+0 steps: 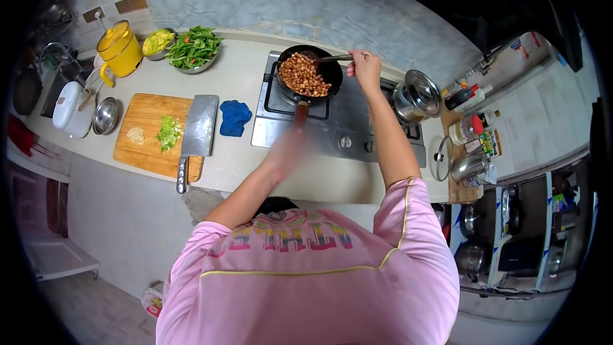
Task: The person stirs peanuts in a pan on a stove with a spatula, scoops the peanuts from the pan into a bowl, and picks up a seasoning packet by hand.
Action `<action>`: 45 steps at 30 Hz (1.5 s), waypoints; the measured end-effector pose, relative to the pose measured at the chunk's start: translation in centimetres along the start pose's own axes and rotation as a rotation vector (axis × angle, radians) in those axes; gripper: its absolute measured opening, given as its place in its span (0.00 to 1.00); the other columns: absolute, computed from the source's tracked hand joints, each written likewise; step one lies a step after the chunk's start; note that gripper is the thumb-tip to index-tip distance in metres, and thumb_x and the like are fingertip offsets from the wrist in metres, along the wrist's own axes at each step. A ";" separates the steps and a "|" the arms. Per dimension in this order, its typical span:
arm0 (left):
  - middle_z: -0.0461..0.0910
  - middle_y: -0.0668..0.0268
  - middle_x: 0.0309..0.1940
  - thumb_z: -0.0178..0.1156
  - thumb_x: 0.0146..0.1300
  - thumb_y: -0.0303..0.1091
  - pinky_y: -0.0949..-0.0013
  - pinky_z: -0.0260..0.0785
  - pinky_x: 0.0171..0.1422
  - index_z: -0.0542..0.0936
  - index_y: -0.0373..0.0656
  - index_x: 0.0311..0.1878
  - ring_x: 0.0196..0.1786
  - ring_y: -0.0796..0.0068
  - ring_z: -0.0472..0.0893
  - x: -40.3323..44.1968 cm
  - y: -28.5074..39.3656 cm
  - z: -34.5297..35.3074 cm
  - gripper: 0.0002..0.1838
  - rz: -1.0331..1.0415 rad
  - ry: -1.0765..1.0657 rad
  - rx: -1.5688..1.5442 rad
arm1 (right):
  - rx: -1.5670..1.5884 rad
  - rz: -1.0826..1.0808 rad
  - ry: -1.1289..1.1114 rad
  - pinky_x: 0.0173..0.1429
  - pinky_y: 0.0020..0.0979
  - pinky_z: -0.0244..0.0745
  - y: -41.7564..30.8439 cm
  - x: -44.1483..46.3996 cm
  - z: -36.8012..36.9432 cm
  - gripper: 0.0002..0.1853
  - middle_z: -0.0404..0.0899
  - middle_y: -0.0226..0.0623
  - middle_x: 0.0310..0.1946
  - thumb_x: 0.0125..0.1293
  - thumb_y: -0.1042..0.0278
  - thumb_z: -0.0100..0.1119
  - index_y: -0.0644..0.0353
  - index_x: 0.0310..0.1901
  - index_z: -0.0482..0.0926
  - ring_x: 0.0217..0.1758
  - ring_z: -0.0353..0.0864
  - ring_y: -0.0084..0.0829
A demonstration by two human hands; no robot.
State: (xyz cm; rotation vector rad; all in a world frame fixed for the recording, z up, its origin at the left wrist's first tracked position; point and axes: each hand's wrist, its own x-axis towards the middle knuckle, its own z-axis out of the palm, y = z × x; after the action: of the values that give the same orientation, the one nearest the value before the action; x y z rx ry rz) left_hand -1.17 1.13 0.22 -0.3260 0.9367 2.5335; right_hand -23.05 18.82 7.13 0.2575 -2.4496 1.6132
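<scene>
Pan (pixel 333 75) of browned, diced food (pixel 301 76) on the stove (pixel 332 128), upper centre of frame. The right hand (pixel 366 70) is closed around a utensil (pixel 335 58) reaching into it; the left hand (pixel 288 150), blurred, meets the pan's handle (pixel 302 111), grip indeterminable. Inverted lettering on the pink shirt (pixel 319 306) includes “ATHLE”.

The pan (pixel 333 75) sits on the stove (pixel 271 129), right of the cutting board (pixel 135 118).
</scene>
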 end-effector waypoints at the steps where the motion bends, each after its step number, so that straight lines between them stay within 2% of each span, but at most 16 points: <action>1: 0.75 0.70 0.34 0.54 0.64 0.44 0.84 0.60 0.21 0.66 0.46 0.44 0.24 0.86 0.68 0.0 0.0 -0.1 0.14 -0.010 -0.022 -0.003 | 0.242 0.107 -0.059 0.32 0.33 0.72 0.2 -0.5 0.3 0.11 0.78 0.39 0.21 0.59 0.68 0.52 0.65 0.38 0.80 0.24 0.79 0.32; 4: 0.75 0.70 0.34 0.54 0.64 0.44 0.84 0.60 0.21 0.66 0.46 0.45 0.25 0.86 0.68 -0.2 -0.3 -0.1 0.14 0.016 0.035 -0.006 | 0.180 -0.020 -0.385 0.31 0.26 0.71 -0.4 -2.5 -1.4 0.11 0.76 0.31 0.23 0.62 0.70 0.52 0.63 0.43 0.79 0.24 0.75 0.21; 7: 0.75 0.69 0.35 0.54 0.64 0.44 0.84 0.59 0.21 0.66 0.46 0.45 0.25 0.86 0.68 2.4 -2.0 -3.7 0.14 0.121 -0.033 0.273 | -0.176 -0.374 -0.577 0.33 0.23 0.72 -3.4 -4.7 -5.0 0.12 0.76 0.30 0.26 0.63 0.68 0.53 0.64 0.45 0.79 0.27 0.74 0.19; 12: 0.75 0.69 0.34 0.53 0.65 0.43 0.85 0.59 0.20 0.66 0.46 0.44 0.25 0.86 0.68 -0.1 0.0 0.0 0.14 0.065 0.031 0.234 | -0.380 -0.255 -0.685 0.32 0.23 0.70 -9.0 -5.9 -8.6 0.12 0.75 0.31 0.23 0.62 0.68 0.53 0.62 0.44 0.79 0.25 0.73 0.19; 17: 0.75 0.69 0.33 0.54 0.64 0.43 0.85 0.59 0.20 0.66 0.46 0.43 0.24 0.86 0.68 -0.9 0.3 1.1 0.13 0.005 0.063 0.074 | -0.442 -0.227 -0.790 0.30 0.25 0.68 -8.4 -4.6 -6.5 0.13 0.74 0.31 0.17 0.61 0.67 0.50 0.61 0.43 0.80 0.21 0.71 0.20; 21: 0.75 0.69 0.33 0.54 0.64 0.44 0.85 0.60 0.20 0.66 0.46 0.41 0.23 0.86 0.68 -0.3 -0.2 0.4 0.13 -0.002 0.053 -0.008 | -0.501 -0.351 -0.521 0.31 0.26 0.69 -5.4 -4.5 -3.1 0.13 0.78 0.38 0.21 0.60 0.66 0.51 0.59 0.43 0.80 0.22 0.75 0.22; 22: 0.75 0.69 0.32 0.54 0.64 0.44 0.85 0.60 0.19 0.66 0.46 0.41 0.23 0.86 0.68 -0.3 -0.1 0.4 0.13 0.001 0.049 -0.009 | -0.472 -0.366 -0.442 0.31 0.28 0.71 -5.0 -4.7 -2.8 0.12 0.78 0.40 0.20 0.60 0.65 0.51 0.60 0.40 0.80 0.22 0.76 0.26; 25: 0.76 0.69 0.32 0.54 0.64 0.43 0.85 0.60 0.19 0.66 0.45 0.40 0.23 0.86 0.68 -0.8 0.3 0.6 0.13 -0.004 0.069 -0.016 | -0.506 -0.153 -0.253 0.31 0.30 0.72 -7.7 -4.7 -4.4 0.13 0.76 0.40 0.16 0.59 0.62 0.51 0.61 0.38 0.80 0.21 0.77 0.30; 26: 0.76 0.69 0.32 0.54 0.64 0.43 0.85 0.60 0.19 0.66 0.45 0.40 0.23 0.86 0.68 -0.7 0.2 0.6 0.13 -0.002 0.075 -0.022 | -0.474 -0.070 -0.191 0.31 0.35 0.73 -9.2 -4.6 -4.6 0.13 0.75 0.44 0.15 0.55 0.61 0.52 0.62 0.32 0.81 0.21 0.77 0.40; 30: 0.76 0.68 0.32 0.54 0.64 0.42 0.85 0.60 0.19 0.66 0.45 0.39 0.23 0.86 0.69 -0.9 0.3 0.9 0.12 -0.001 0.089 -0.027 | -0.792 -0.320 -0.047 0.34 0.42 0.73 -7.5 -1.1 -3.8 0.13 0.76 0.53 0.20 0.47 0.64 0.53 0.65 0.18 0.79 0.25 0.77 0.51; 33: 0.76 0.68 0.32 0.54 0.64 0.42 0.85 0.60 0.19 0.66 0.45 0.39 0.23 0.86 0.69 -0.9 0.2 0.9 0.12 0.001 0.093 -0.038 | -0.736 -0.231 0.003 0.36 0.43 0.73 -5.0 0.7 -1.8 0.13 0.75 0.55 0.19 0.46 0.64 0.53 0.68 0.18 0.78 0.26 0.76 0.52; 35: 0.76 0.68 0.33 0.54 0.64 0.43 0.85 0.60 0.19 0.67 0.46 0.40 0.23 0.86 0.69 -0.6 0.2 0.7 0.12 0.002 0.096 -0.031 | -0.423 -0.129 0.043 0.31 0.36 0.75 -2.2 1.5 -0.7 0.13 0.76 0.47 0.16 0.52 0.65 0.54 0.70 0.23 0.78 0.21 0.79 0.41; 37: 0.76 0.68 0.33 0.55 0.64 0.43 0.85 0.60 0.19 0.67 0.46 0.40 0.23 0.86 0.69 -0.5 0.1 0.5 0.12 -0.009 0.105 -0.011 | 0.020 0.094 0.019 0.29 0.31 0.75 -1.8 -0.1 0.0 0.13 0.76 0.41 0.14 0.56 0.66 0.54 0.70 0.27 0.79 0.20 0.79 0.32; 38: 0.76 0.68 0.33 0.55 0.64 0.43 0.84 0.60 0.19 0.67 0.46 0.41 0.23 0.86 0.69 -0.5 0.2 0.4 0.13 0.000 0.096 -0.007 | 0.113 0.101 -0.076 0.28 0.23 0.75 -1.2 -0.5 -0.2 0.12 0.76 0.36 0.17 0.60 0.67 0.53 0.69 0.33 0.79 0.20 0.78 0.22; 41: 0.76 0.68 0.34 0.55 0.64 0.43 0.84 0.59 0.19 0.67 0.46 0.42 0.23 0.86 0.68 -0.6 0.0 0.1 0.13 0.006 0.075 -0.005 | 0.057 -0.036 -0.296 0.30 0.26 0.74 -0.4 -2.3 -0.9 0.11 0.77 0.37 0.20 0.60 0.69 0.53 0.67 0.37 0.80 0.22 0.77 0.23; 45: 0.76 0.69 0.34 0.55 0.64 0.43 0.84 0.59 0.19 0.66 0.46 0.42 0.23 0.86 0.68 -0.9 0.1 0.2 0.13 0.004 0.065 -0.009 | -0.394 -0.459 -0.566 0.36 0.30 0.73 -5.1 -5.5 -4.9 0.12 0.78 0.38 0.25 0.59 0.71 0.52 0.63 0.43 0.79 0.28 0.77 0.29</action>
State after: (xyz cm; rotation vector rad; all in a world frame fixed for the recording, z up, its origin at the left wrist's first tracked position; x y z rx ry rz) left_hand -0.50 0.91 0.76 -0.4116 0.9507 2.5454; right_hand -16.16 21.50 12.16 1.2420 -2.7314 0.9260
